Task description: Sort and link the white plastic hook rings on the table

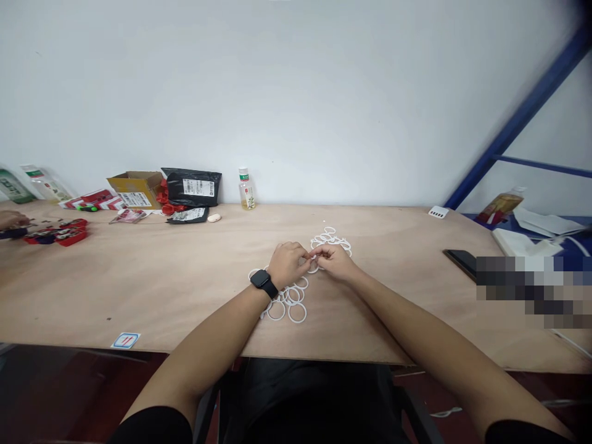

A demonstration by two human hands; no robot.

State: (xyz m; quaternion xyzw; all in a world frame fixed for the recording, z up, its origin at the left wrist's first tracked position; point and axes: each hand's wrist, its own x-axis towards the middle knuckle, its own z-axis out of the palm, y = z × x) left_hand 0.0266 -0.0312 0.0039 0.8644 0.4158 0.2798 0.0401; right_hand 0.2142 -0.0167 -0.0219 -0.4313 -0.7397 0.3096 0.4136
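Over the middle of the wooden table, my left hand (290, 264) and my right hand (336, 261) meet at the fingertips. Both pinch a white ring (313, 267), whose loop hangs just below the fingers. Behind my right hand lies a pile of white rings (329, 239). More white rings (297, 312) are spread near my left wrist, partly hidden by the hand and forearm. A black watch (261, 279) is strapped on my left wrist.
At the back left stand an open cardboard box (136, 188), a black parcel bag (193, 187) and a bottle (246, 190). Red trays (71, 235) lie near another person's hand (13, 219) at far left. A phone (460, 261) and white adapter (438, 213) are on the right.
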